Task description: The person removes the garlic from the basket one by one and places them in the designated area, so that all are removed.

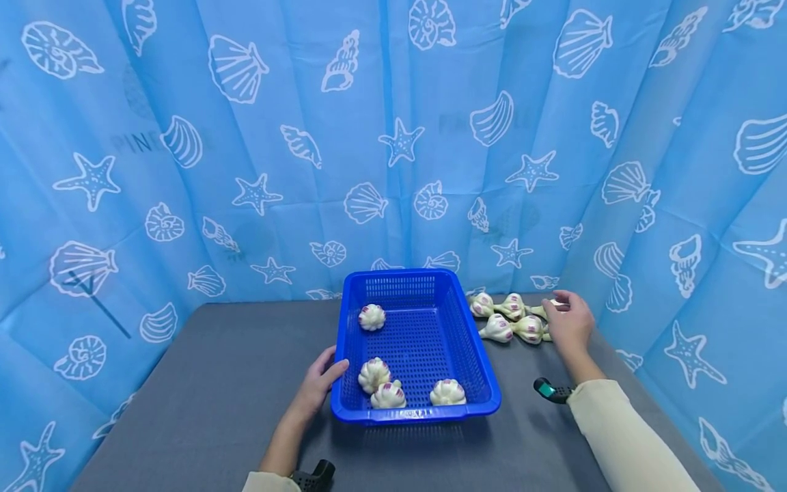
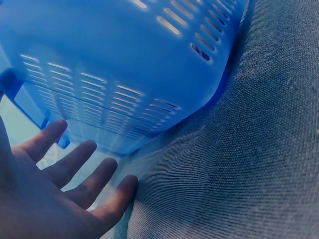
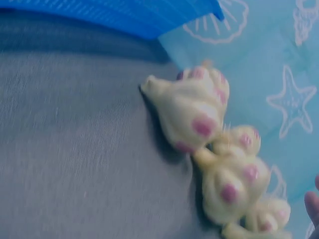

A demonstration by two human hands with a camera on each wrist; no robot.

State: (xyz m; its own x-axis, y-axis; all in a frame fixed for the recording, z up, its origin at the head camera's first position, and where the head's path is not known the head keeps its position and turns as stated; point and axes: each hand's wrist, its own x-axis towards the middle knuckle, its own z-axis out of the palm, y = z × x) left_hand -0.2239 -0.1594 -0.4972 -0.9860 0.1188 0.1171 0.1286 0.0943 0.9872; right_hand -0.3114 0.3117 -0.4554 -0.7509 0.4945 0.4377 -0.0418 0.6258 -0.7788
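Observation:
A blue plastic basket (image 1: pixel 418 413) with slotted walls holds several garlic bulbs, one garlic bulb (image 1: pixel 371 317) towards its back left and the others along the front. My left hand (image 1: pixel 316 383) is at the basket's left side, thumb by the rim; in the left wrist view its fingers (image 2: pixel 75 162) are extended and spread beside the slotted wall. At the right, my right hand (image 1: pixel 572 324) reaches over a cluster of garlic bulbs (image 1: pixel 496 329), nearest the rightmost ones. Whether it grips one is hidden. Only its fingertips (image 3: pixel 312 205) show at the right wrist view's edge.
A grey cloth-covered table (image 1: pixel 233 383) lies under everything. Behind and beside it hangs a blue curtain (image 1: pixel 289 171) printed with white shells and starfish. The cluster of bulbs lies between the basket's right wall and the curtain, near the table's back edge.

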